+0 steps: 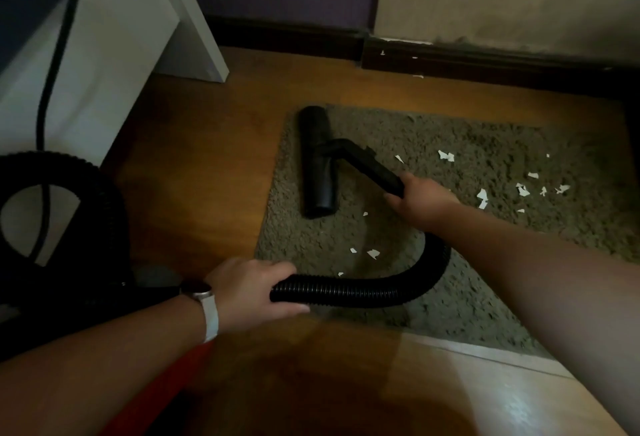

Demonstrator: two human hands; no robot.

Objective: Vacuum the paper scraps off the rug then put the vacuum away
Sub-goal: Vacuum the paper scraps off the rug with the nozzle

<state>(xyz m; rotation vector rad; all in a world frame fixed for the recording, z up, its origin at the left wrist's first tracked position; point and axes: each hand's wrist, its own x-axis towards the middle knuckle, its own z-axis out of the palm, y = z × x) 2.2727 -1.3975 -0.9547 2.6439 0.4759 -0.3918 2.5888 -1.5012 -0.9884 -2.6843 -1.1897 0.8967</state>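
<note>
A shaggy grey-brown rug point(467, 279) lies on the wooden floor. White paper scraps point(483, 197) are scattered on its right part, and a few more scraps point(373, 254) lie near the hose. The black vacuum floor head point(317, 161) rests on the rug's left side. My right hand point(419, 201) grips the black wand point(372, 167) just behind the head. My left hand point(252, 288), with a white watch on the wrist, holds the black ribbed hose point(363, 291), which curves over the rug between the two hands.
The hose loops back on the left point(69, 172) toward the vacuum body, mostly out of view. A white furniture panel point(114, 64) with a black cable point(45, 116) stands at the left. A dark skirting board point(485, 61) runs along the far wall, with a few scraps beside it.
</note>
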